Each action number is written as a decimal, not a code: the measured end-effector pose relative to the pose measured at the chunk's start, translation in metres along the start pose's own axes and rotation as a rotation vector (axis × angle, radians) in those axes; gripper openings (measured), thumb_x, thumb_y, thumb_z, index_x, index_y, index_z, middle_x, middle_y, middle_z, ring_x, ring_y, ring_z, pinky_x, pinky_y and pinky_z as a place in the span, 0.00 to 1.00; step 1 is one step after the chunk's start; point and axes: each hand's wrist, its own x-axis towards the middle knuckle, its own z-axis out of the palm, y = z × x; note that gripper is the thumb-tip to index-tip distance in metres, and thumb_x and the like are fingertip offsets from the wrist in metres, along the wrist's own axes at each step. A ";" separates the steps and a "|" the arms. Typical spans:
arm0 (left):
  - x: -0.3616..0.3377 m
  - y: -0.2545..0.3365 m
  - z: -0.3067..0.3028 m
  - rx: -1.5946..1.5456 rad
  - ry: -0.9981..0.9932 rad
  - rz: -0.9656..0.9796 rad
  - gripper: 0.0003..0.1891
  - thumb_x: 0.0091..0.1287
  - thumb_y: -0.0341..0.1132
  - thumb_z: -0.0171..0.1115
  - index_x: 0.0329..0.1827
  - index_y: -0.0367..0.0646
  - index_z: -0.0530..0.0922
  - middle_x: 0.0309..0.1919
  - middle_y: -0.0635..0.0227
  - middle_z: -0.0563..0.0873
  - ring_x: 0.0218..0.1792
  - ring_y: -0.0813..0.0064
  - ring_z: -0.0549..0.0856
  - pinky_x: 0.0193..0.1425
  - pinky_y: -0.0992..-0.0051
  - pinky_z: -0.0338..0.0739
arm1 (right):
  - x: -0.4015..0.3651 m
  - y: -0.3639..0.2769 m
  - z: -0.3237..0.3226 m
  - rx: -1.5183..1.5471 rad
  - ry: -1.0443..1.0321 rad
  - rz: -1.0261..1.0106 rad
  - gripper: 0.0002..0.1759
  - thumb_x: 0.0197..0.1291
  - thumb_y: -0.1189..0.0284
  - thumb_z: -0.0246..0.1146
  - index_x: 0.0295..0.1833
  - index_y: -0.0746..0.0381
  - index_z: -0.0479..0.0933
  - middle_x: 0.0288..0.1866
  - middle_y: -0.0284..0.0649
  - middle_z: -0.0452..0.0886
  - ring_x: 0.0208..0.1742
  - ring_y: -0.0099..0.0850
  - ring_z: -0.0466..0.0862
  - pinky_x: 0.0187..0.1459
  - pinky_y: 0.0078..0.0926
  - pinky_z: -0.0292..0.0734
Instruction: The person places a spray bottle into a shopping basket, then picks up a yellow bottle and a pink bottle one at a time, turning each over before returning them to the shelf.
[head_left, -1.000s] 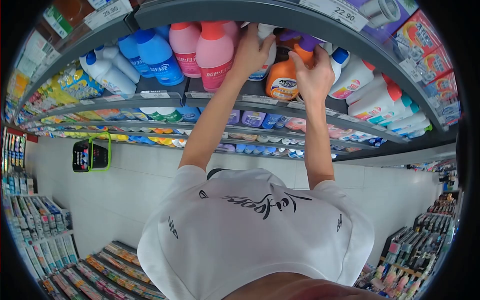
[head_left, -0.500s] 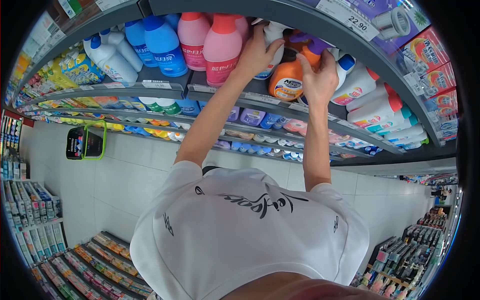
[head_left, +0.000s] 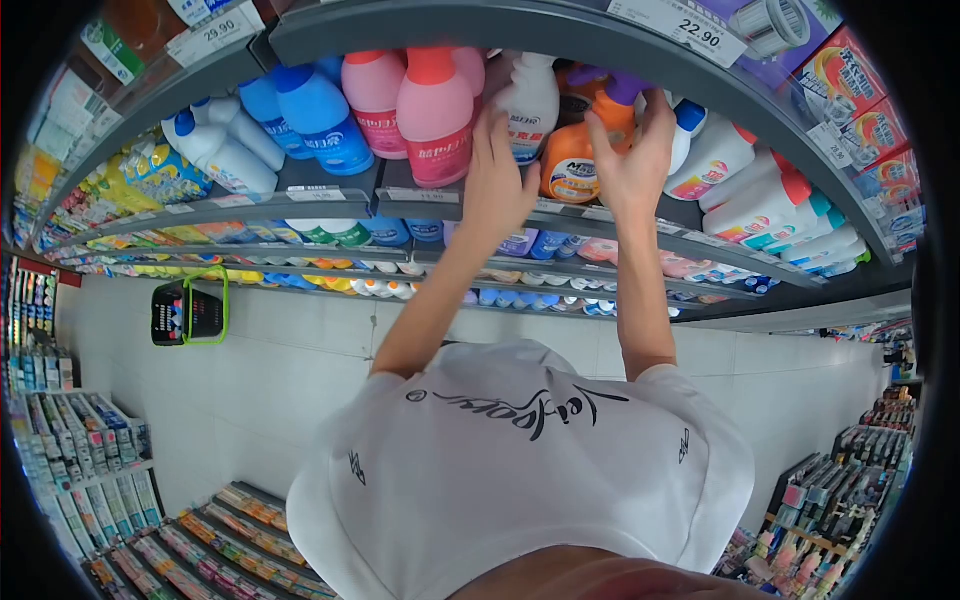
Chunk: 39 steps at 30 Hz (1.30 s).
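Note:
My right hand (head_left: 640, 160) is round the right side of an orange bottle (head_left: 573, 165) with a purple top, thumb in front. My left hand (head_left: 498, 185) is open, its fingers stretched up at the shelf edge. Just behind those fingertips stands a white spray bottle (head_left: 530, 100), its lower left part hidden by the hand. Left of it is a pink bottle (head_left: 437, 125) with a red cap. A white bottle with a blue cap (head_left: 688, 125) stands right of my right hand, partly covered by it.
Blue bottles (head_left: 325, 125) stand farther left, and white bottles with red caps (head_left: 765, 205) to the right. An upper shelf edge with a price tag (head_left: 685, 30) overhangs the row. A black basket with a green handle (head_left: 190, 312) sits on the floor (head_left: 270, 400).
My left hand has come off the white spray bottle and moved down and toward me. My right hand stays at the orange bottle. The view has shifted slightly.

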 end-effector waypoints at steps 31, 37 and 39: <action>-0.024 -0.049 -0.060 0.377 0.229 -0.421 0.32 0.48 0.44 0.79 0.50 0.31 0.77 0.42 0.51 0.87 0.45 0.56 0.85 0.51 0.64 0.76 | -0.204 0.011 -0.043 0.367 -0.620 0.201 0.15 0.49 0.76 0.69 0.43 0.64 0.77 0.55 0.45 0.75 0.54 0.47 0.77 0.53 0.39 0.74; -0.022 -0.060 -0.066 0.266 0.169 -0.412 0.33 0.49 0.41 0.78 0.54 0.29 0.76 0.46 0.49 0.86 0.50 0.57 0.86 0.54 0.66 0.77 | -0.234 0.034 -0.064 0.351 -0.674 0.199 0.14 0.49 0.76 0.69 0.43 0.64 0.77 0.52 0.47 0.76 0.54 0.48 0.77 0.54 0.40 0.73; -0.022 -0.063 -0.068 0.216 0.137 -0.382 0.33 0.49 0.41 0.78 0.54 0.29 0.76 0.46 0.49 0.86 0.50 0.58 0.86 0.54 0.66 0.78 | -0.238 0.037 -0.069 0.365 -0.686 0.199 0.14 0.49 0.76 0.69 0.43 0.65 0.77 0.52 0.47 0.77 0.54 0.47 0.77 0.54 0.40 0.73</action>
